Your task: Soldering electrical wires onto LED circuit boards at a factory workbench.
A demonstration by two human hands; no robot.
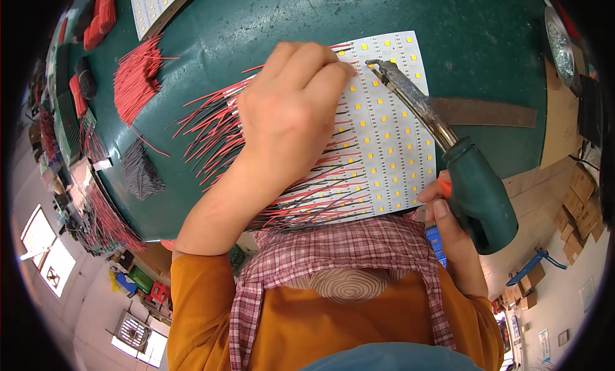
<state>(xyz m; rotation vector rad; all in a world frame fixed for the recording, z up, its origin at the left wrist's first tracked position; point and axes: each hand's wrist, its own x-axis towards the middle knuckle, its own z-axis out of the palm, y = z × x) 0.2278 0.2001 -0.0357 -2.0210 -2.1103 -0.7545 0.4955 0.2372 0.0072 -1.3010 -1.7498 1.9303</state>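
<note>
- Grn table mat (474, 25) is spanning most of the upper view, approx 9 round to 3 o'clock.
- White LED board (378, 140) is lying on it, 2 o'clock from ctr.
- Red/blk wires (214, 131) are fanning over the board's L part, loose ends pointing approx 9 o'clock.
- Grn-handled soldering gun (466, 163) is slanting in from 3 o'clock, tip over the board's top; contact w/ it: can't tell.
- L hand (291, 102), 12 o'clock, is curling nearly closed, fingertips at the board; what it's pinching, if anything: can't tell.
- R hand (453, 230), 4 o'clock, is gripping the gun's handle, partly hidden.
- Red wire bundle (136, 80) is lying at 10 o'clock.
- Blk bundle (142, 172) is lying at 9.
</note>
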